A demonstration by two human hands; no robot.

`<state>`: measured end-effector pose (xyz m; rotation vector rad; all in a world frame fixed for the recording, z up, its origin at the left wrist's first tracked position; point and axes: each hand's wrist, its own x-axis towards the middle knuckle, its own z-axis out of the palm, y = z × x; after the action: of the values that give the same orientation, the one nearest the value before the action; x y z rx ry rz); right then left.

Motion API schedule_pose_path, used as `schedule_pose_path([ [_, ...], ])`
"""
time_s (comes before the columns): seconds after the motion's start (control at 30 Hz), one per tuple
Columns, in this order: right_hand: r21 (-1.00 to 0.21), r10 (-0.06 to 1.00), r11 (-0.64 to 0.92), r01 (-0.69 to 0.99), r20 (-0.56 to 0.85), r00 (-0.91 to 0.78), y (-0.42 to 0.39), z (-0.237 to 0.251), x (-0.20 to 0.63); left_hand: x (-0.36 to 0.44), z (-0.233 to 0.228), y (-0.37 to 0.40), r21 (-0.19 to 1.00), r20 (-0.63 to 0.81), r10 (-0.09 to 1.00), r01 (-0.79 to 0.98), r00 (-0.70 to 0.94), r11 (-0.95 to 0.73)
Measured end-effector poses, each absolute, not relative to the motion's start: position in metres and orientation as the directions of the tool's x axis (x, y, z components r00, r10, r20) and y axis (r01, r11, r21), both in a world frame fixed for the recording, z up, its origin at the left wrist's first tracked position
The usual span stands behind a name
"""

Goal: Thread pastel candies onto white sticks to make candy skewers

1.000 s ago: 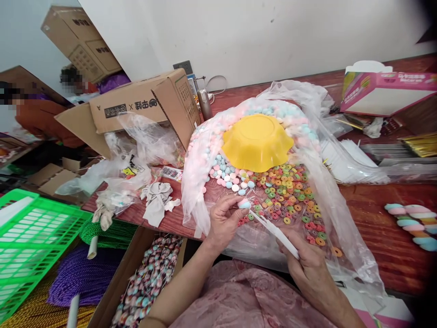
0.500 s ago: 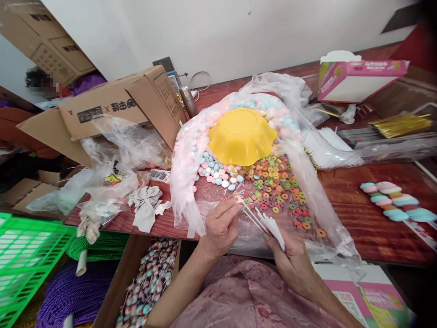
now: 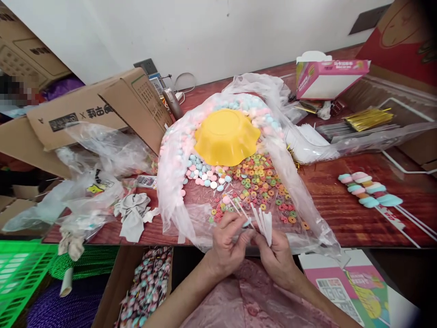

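My left hand is closed, its fingertips pinching at a pale blue marshmallow beside two thin white sticks. Those sticks slant up to the left, with a pink marshmallow near their upper ends; whether it is threaded on or lies behind is unclear. A fanned bundle of white sticks is gripped in my right hand, close against the left. Beyond both hands, colourful ring candies and loose pink, white and blue marshmallows lie on a clear plastic bag.
An upturned yellow bowl rests among the marshmallows. Finished candy skewers lie at right, near a plastic tray of sticks and gold ties. A cardboard box and crumpled cloth are left; a box of skewers stands below.
My left hand has moved right and lower, and the hands are now together. A pale blue marshmallow shows at my left fingertips. The camera view has shifted right.
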<state>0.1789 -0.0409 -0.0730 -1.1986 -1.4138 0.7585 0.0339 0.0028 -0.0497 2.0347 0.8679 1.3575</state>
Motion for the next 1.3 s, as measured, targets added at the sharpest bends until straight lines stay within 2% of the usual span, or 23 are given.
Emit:
schedule_pose_path([
  [0.1, -0.915, 0.909, 0.265, 0.305, 0.343, 0.238, -0.039, -0.082, 0.199, 0.041, -0.044, 0.008, 0.771, 0.510, 0.752, 0.165, 0.418, -0.615],
  [0.17, -0.918, 0.875, 0.211, 0.336, 0.330, 0.354, -0.037, -0.091, 0.216, 0.043, -0.039, 0.026, 0.774, 0.446, 0.754, 0.215, 0.482, -0.595],
  [0.27, -0.939, 0.850, 0.129, 0.318, 0.270, 0.452, -0.034, -0.106, 0.236, 0.053, -0.037, 0.067, 0.645, 0.360, 0.715, 0.394, 0.600, -0.655],
  [0.37, -0.940, 0.840, 0.122, 0.319, 0.269, 0.471, -0.033, -0.117, 0.241, 0.070, -0.041, 0.105, 0.435, 0.177, 0.641, 0.525, 0.747, -0.731],
  [0.43, -0.913, 0.837, 0.153, 0.378, 0.323, 0.442, -0.034, -0.120, 0.241, 0.079, -0.045, 0.118, 0.371, 0.072, 0.618, 0.554, 0.783, -0.745],
  [0.5, -0.876, 0.835, 0.205, 0.438, 0.390, 0.389, -0.036, -0.121, 0.240, 0.084, -0.048, 0.121, 0.352, 0.072, 0.615, 0.556, 0.786, -0.753],
  [0.57, -0.844, 0.827, 0.251, 0.474, 0.442, 0.349, -0.037, -0.121, 0.241, 0.083, -0.050, 0.117, 0.346, 0.135, 0.609, 0.538, 0.782, -0.768],
  [0.63, -0.827, 0.820, 0.265, 0.496, 0.464, 0.335, -0.038, -0.120, 0.242, 0.079, -0.049, 0.109, 0.381, 0.195, 0.596, 0.499, 0.779, -0.778],
  [0.7, -0.818, 0.823, 0.264, 0.510, 0.467, 0.323, -0.038, -0.120, 0.243, 0.073, -0.047, 0.099, 0.517, 0.242, 0.625, 0.446, 0.742, -0.730],
  [0.73, -0.815, 0.826, 0.267, 0.514, 0.469, 0.314, -0.038, -0.120, 0.243, 0.070, -0.045, 0.094, 0.627, 0.260, 0.678, 0.414, 0.687, -0.660],
  [0.8, -0.808, 0.828, 0.282, 0.517, 0.477, 0.295, -0.038, -0.121, 0.244, 0.062, -0.040, 0.084, 0.863, 0.228, 0.827, 0.287, 0.513, -0.416],
  [0.87, -0.790, 0.828, 0.300, 0.535, 0.494, 0.265, -0.038, -0.123, 0.245, 0.054, -0.034, 0.074, 0.987, 0.104, 0.931, 0.081, 0.350, -0.140],
  [0.93, -0.754, 0.832, 0.332, 0.567, 0.517, 0.200, -0.040, -0.122, 0.245, 0.045, -0.031, 0.065, 0.994, 0.002, 0.961, -0.102, 0.275, 0.027],
  [1.03, -0.676, 0.829, 0.407, 0.614, 0.556, 0.063, -0.046, -0.113, 0.241, 0.035, -0.029, 0.052, 0.965, -0.026, 0.975, -0.250, 0.221, 0.082],
  [1.17, -0.630, 0.828, 0.469, 0.619, 0.558, -0.059, -0.052, -0.092, 0.228, 0.026, -0.029, 0.038, 0.959, 0.049, 0.991, -0.285, 0.123, -0.012],
  [1.3, -0.550, 0.802, 0.533, 0.643, 0.570, -0.178, -0.051, -0.076, 0.218, 0.018, -0.028, 0.030, 0.961, 0.206, 0.977, -0.202, 0.053, -0.191],
])
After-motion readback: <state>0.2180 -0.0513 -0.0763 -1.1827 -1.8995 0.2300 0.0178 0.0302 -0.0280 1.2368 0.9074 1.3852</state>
